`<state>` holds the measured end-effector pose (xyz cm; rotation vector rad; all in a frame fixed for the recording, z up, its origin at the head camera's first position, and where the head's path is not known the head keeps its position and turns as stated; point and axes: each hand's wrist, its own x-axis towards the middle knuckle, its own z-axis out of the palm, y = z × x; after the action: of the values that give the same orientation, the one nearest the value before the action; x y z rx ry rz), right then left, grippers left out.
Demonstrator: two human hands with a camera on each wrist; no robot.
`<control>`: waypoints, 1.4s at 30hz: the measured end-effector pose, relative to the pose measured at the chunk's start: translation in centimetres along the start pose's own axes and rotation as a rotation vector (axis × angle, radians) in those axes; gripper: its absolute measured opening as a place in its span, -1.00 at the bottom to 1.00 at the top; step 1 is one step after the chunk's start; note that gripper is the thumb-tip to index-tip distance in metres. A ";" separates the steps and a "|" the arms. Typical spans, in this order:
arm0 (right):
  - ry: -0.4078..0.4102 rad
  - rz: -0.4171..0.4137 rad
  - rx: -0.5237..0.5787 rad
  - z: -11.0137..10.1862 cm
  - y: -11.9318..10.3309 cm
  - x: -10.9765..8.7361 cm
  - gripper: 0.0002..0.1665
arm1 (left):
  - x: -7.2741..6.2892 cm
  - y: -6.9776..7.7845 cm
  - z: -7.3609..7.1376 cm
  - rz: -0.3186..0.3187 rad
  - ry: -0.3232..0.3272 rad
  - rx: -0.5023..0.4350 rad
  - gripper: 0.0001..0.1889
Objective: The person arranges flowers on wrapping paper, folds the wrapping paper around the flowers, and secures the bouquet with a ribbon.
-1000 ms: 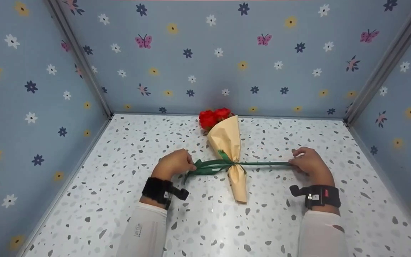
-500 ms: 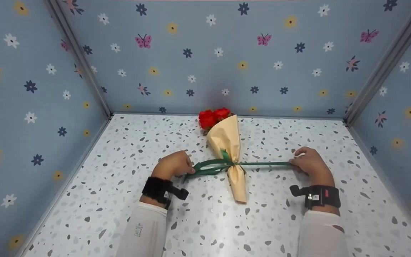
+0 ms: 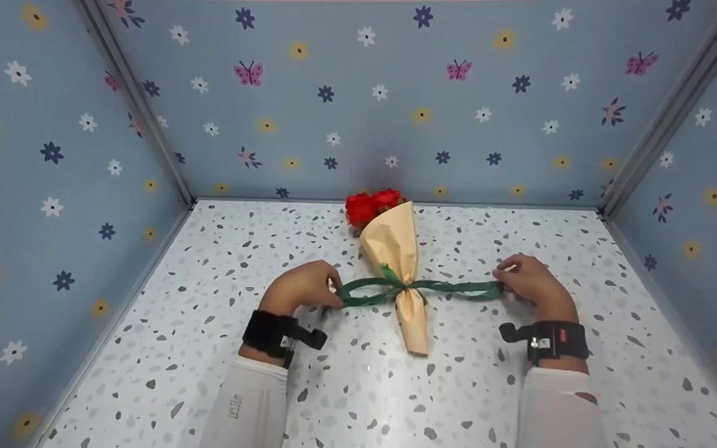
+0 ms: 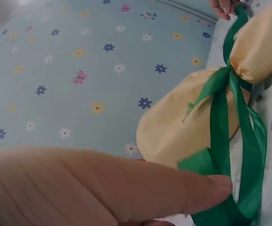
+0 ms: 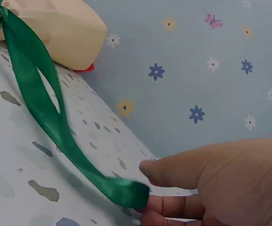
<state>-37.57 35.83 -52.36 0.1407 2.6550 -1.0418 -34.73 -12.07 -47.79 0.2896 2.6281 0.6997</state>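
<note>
A bouquet of red flowers [image 3: 366, 208] in cream wrapping paper [image 3: 393, 239] lies on the speckled table. Around its narrow waist a green ribbon [image 3: 403, 287] is tied, with loops out to both sides. My left hand [image 3: 302, 285] pinches the left loop, the thumb [image 4: 206, 188] lying over the ribbon in the left wrist view. At the end of the right loop is my right hand [image 3: 531, 279]. In the right wrist view its thumb [image 5: 166, 172] stands apart from the ribbon, whose folded end touches the fingertips. Both loops hang slack.
The white speckled table [image 3: 358, 398] is closed in by a blue back wall [image 3: 358, 93] and side walls printed with flowers and butterflies. The flower heads lie close to the back wall. Each wrist wears a black strap [image 3: 561, 341] with a camera.
The right side of the ribbon was taut and narrow; now it is a slack, wider loop. My right hand has come slightly inward, its grip loosened. The left loop has spread wider.
</note>
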 end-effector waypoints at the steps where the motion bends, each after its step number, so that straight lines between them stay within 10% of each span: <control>1: 0.014 -0.021 -0.010 0.1 -0.3 0.0 -0.42 | -0.2 0.4 -0.1 0.018 0.012 -0.006 -0.63; 8: 0.120 -0.258 -0.052 2.2 -4.8 -0.1 -0.71 | 0.6 4.1 1.7 0.168 0.227 0.030 -0.73; 19: -0.043 -0.545 -0.127 8.2 -11.5 -1.0 -0.90 | 3.2 5.1 5.8 0.330 0.428 0.300 -0.67; 42: -0.036 -0.462 -0.231 12.0 -13.0 -1.1 -0.92 | 4.5 4.8 6.3 0.321 0.457 0.374 -0.82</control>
<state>-36.25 18.15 -51.98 -0.5564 2.8145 -0.8318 -35.63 -3.95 -51.78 0.7517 3.1883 0.3938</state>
